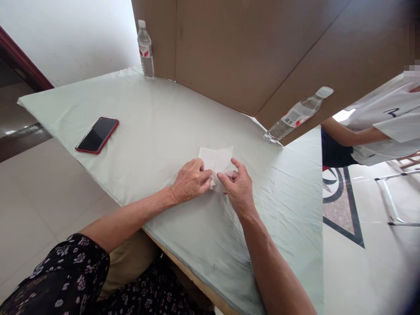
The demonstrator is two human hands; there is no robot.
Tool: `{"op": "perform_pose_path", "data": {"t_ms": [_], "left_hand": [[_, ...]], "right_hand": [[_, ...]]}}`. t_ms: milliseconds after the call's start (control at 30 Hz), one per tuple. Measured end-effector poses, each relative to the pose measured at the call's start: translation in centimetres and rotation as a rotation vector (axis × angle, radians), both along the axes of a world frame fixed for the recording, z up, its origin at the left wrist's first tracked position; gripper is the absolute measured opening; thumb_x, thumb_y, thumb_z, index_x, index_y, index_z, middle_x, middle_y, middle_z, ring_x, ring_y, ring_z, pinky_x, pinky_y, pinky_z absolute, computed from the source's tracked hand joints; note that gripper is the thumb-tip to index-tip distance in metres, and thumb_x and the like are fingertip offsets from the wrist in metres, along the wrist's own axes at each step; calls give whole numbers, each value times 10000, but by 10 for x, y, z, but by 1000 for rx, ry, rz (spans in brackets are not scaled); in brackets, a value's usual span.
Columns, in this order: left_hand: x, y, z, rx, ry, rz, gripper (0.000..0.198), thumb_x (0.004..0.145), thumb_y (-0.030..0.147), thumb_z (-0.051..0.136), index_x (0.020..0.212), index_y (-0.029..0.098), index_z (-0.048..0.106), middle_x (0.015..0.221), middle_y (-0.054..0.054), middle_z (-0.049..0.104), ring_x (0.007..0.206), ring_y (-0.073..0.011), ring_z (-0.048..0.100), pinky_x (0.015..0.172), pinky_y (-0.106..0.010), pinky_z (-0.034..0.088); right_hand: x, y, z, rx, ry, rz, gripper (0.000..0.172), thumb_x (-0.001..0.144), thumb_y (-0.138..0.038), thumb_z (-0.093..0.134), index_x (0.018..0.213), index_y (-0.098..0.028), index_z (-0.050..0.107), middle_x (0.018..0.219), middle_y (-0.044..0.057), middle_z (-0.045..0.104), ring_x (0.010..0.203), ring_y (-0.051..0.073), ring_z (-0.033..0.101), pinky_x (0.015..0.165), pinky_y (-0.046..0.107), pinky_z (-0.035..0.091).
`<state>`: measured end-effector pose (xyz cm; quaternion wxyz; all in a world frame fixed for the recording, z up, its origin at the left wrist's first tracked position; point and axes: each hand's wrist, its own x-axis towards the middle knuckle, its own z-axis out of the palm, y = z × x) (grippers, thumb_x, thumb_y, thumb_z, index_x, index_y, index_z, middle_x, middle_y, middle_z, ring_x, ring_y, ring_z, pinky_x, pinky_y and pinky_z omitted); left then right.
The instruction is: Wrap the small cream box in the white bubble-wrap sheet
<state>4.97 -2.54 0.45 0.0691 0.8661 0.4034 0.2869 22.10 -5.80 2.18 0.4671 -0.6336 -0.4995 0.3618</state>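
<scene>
A small, thin white sheet [215,158], like tissue or paper, lies low over the covered table between my hands. Its near part looks crumpled, with a small pale bit at the middle that I cannot make out. My left hand [192,180] is closed, its curled fingers pinching the sheet's left near side. From the right, my right hand [241,188] grips the sheet's near right part, thumb on top and index finger bent beside the edge. Some of its other fingers are hidden under the sheet.
A pale cloth covers the table [157,131]. A red-cased phone [97,134] lies at the left. Two water bottles, one upright [145,52] and one tilted-looking [297,116], stand before a brown cardboard panel [223,48]. A person in a white shirt [387,118] is beyond the right edge.
</scene>
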Motion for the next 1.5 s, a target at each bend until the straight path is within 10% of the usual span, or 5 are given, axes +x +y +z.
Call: {"op": "perform_pose_path", "data": {"t_ms": [267,467,767,1067,1500], "left_hand": [[3,3,-1,-264,-182,-30,136,863,218,545,916,182,665,855,-63,582,817,-186,547,746,-298,462],[-5,3,7,-623,-542,-10,511,739,180,578,1247,169,524,819,18,578,725,-132,542,716,-276,488],[9,-1,1,-468,-424,94,156,754,167,575,907,198,563,883,-14,617,753,-144,549,702,-286,451],[9,1,0,-452,-372,90,219,744,151,589,959,188,603,899,-26,597,676,-132,513,688,-286,469],[8,1,-2,-394,-360,81,294,754,149,583,1043,184,621,894,-31,601,721,-149,539,725,-286,498]], "right_hand": [[-19,1,5,3,-97,89,751,839,-474,638,1470,-142,405,911,63,733,654,165,640,610,319,539],[-21,-10,13,51,-367,268,560,937,-311,453,1482,-189,405,1130,131,752,737,202,689,728,403,560],[-3,12,21,-48,-189,440,569,870,-207,433,1439,-185,434,1097,105,759,553,137,632,682,375,565],[14,22,3,107,-126,89,428,820,-326,596,1222,-179,605,936,59,734,754,157,627,709,336,530],[3,79,-2,-302,88,88,547,667,-285,797,1145,-145,572,645,-27,613,480,128,529,375,255,439]]}}
